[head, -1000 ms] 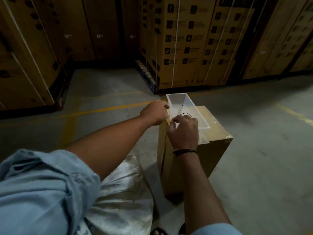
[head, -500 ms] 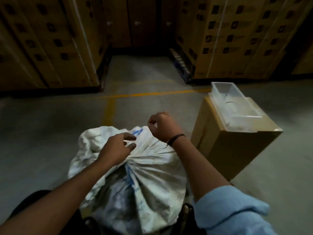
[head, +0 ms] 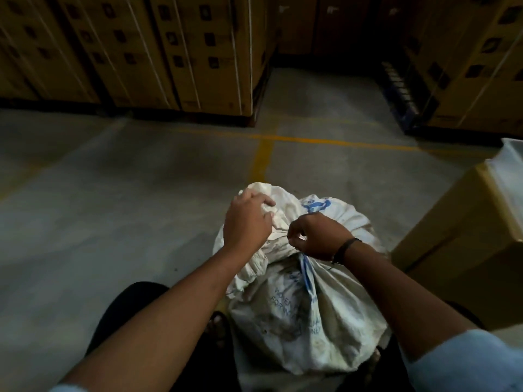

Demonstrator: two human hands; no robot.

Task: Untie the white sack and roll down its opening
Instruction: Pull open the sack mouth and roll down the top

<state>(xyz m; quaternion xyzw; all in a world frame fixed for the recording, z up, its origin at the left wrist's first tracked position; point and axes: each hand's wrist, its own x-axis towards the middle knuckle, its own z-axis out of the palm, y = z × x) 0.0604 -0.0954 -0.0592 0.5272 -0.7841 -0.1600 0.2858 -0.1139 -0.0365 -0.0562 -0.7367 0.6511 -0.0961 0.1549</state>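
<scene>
A dirty white sack with blue print stands on the floor between my legs, its neck gathered and bunched at the top. My left hand grips the loose bunched cloth above the neck. My right hand, with a dark band at the wrist, is pinched shut at the tied neck; the tie itself is too small and dark to make out.
A brown cardboard box stands close on the right with a clear plastic tray on top. Stacks of strapped cartons on pallets line the back. Yellow lines cross the concrete floor.
Both hands left the tray on the box and came down to the sack. The view swung left and down, so the box now sits at the right edge.
</scene>
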